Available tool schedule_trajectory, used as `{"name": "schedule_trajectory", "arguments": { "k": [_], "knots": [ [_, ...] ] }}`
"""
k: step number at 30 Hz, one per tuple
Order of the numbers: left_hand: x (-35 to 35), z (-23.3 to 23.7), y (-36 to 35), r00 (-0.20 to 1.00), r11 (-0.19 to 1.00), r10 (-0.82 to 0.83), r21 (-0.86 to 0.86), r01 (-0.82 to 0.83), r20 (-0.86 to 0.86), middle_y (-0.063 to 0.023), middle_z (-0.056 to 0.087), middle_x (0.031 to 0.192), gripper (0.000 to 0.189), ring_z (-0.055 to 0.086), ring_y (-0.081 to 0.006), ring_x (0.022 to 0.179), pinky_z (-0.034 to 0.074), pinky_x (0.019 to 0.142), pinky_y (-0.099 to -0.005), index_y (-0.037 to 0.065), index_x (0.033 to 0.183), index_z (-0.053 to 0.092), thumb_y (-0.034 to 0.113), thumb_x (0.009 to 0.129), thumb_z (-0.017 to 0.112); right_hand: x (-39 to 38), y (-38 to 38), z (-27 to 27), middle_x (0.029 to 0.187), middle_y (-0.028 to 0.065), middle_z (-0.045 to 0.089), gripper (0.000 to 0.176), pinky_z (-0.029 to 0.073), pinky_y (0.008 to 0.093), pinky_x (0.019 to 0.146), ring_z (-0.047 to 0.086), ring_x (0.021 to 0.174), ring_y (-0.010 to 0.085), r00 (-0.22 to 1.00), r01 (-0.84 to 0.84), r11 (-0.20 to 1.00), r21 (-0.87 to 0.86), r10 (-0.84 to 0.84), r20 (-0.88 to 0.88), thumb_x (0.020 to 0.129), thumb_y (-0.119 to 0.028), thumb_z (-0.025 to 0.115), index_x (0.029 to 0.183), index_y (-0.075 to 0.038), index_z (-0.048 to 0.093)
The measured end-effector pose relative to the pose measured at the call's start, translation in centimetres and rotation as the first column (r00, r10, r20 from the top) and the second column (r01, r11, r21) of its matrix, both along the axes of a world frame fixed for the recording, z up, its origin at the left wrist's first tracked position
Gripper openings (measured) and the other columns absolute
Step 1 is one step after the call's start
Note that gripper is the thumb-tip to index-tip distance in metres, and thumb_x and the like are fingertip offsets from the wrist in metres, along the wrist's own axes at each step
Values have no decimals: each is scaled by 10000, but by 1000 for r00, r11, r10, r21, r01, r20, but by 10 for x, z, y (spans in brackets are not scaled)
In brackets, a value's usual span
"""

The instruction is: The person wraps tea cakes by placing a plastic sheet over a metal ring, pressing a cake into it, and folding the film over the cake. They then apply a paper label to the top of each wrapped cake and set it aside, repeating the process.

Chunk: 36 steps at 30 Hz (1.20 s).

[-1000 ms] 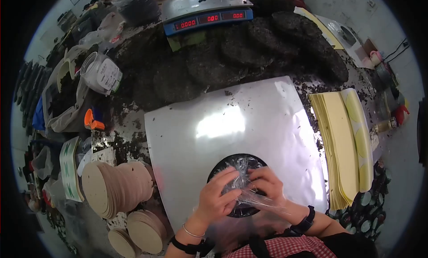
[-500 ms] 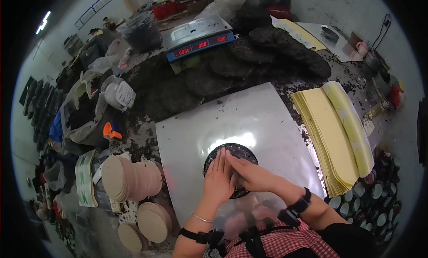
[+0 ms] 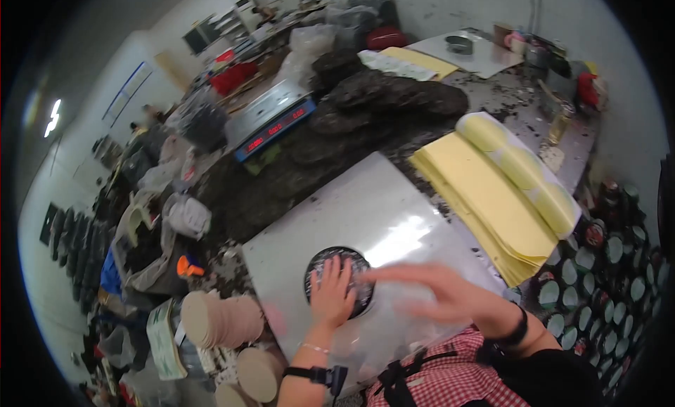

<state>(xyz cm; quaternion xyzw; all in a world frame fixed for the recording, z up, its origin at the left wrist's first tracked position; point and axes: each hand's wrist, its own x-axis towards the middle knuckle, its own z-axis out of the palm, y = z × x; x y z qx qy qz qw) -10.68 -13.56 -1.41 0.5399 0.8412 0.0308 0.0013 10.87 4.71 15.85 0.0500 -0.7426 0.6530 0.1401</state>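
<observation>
My left hand (image 3: 332, 294) lies flat on a round black disc (image 3: 359, 261) with a shiny, crinkled top, its fingers slightly spread. The disc rests on a smooth metal sheet (image 3: 295, 238). To the right of the disc, over the sheet, is my right hand (image 3: 436, 287), blurred by motion. Its fingers stretch left to the disc's edge, apart, with nothing held. Part of the disc is hidden under my left hand.
Yellow paper sheets (image 3: 478, 203) lie to the right, beside a patterned roll (image 3: 527, 175). Stacked beige discs (image 3: 218, 319) stand at left. Dark lumpy slabs (image 3: 394, 94) and a digital scale (image 3: 274, 129) are behind. Many tins (image 3: 590, 280) sit at lower right.
My right hand has come off the disc and moved right, while my left hand stays on it. The camera view has turned to the right.
</observation>
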Motion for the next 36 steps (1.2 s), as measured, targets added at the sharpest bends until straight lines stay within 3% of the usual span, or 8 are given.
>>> {"name": "schedule_trajectory", "arguments": {
  "k": [6, 7, 9, 12, 18, 20, 24, 36],
  "knots": [
    [0, 2, 1, 998, 997, 13, -73, -9, 57, -132, 321, 1645, 775, 260, -312, 1533, 117, 1241, -556, 123, 1592, 328, 498, 958, 568, 134, 46, 23, 1308, 172, 652, 494, 479, 403, 1029, 642, 1163, 253, 937, -292, 936, 196, 321, -138, 947, -173, 673, 1402, -14, 565],
    [-2, -3, 4, 997, 995, 44, -91, -37, 70, -128, 319, 1647, 765, 254, -312, 1535, 112, 1242, -554, 121, 1591, 329, 492, 964, 561, 165, 71, 2, 1344, 216, 624, 525, 462, 424, 1061, 605, 1234, 345, 930, 203, 917, 342, -290, 226, 913, -194, 726, 1356, 31, 556],
    [-1, -3, 6, 998, 996, 22, -87, -17, 65, -123, 321, 1646, 732, 251, -312, 1536, 114, 1243, -550, 117, 1590, 331, 464, 981, 542, 215, 170, -102, 1440, 235, 546, 604, 369, 417, 1151, 506, 1349, 367, 233, 746, 87, 660, -963, -136, 888, -187, 754, 1416, 0, 526],
    [2, 7, 4, 997, 993, 37, -115, -30, 62, -119, 327, 1644, 665, 248, -315, 1537, 114, 1246, -543, 106, 1588, 333, 388, 1010, 504, 308, 257, -209, 1553, 288, 380, 667, 267, 583, 1179, 301, 1465, 474, -563, 329, -461, 824, -797, -221, 939, -488, 641, 1433, -49, 546],
    [-3, 1, 4, 995, 995, 42, -99, -34, 88, -138, 331, 1636, 612, 233, -336, 1540, 91, 1253, -544, 68, 1584, 324, 240, 1013, 465, 275, 151, -203, 1434, 231, 546, 657, 366, 522, 1152, 493, 1369, 385, 597, 406, 404, 819, -797, 97, 842, -455, 779, 1360, -80, 627],
    [-3, 0, 0, 998, 997, 10, -73, -5, 67, -140, 341, 1631, 610, 233, -337, 1540, 93, 1254, -545, 66, 1578, 336, 228, 1005, 467, 295, 176, -183, 1339, 184, 634, 500, 439, 433, 1100, 567, 1301, 334, 352, 717, 588, 375, -769, 534, 850, -307, 788, 1299, -117, 679],
    [5, 12, 5, 992, 997, 38, -67, -30, 123, -149, 355, 1622, 595, 238, -350, 1538, 102, 1249, -555, 52, 1571, 347, 184, 999, 445, 297, 229, -202, 1306, 77, 672, 357, 494, 409, 1052, 611, 1245, 286, 385, 383, -235, 893, -838, -386, 835, -141, 722, 1189, -99, 717],
    [8, 21, 6, 983, 998, 39, -56, -30, 179, -152, 330, 1636, 762, 229, -347, 1540, 76, 1251, -544, 67, 1575, 353, 421, 939, 578, 289, 231, -207, 1336, 43, 652, 314, 489, 439, 1081, 583, 1296, 296, 513, 300, -358, 884, -721, -466, 821, -80, 613, 1108, -88, 740]
  ]
}}
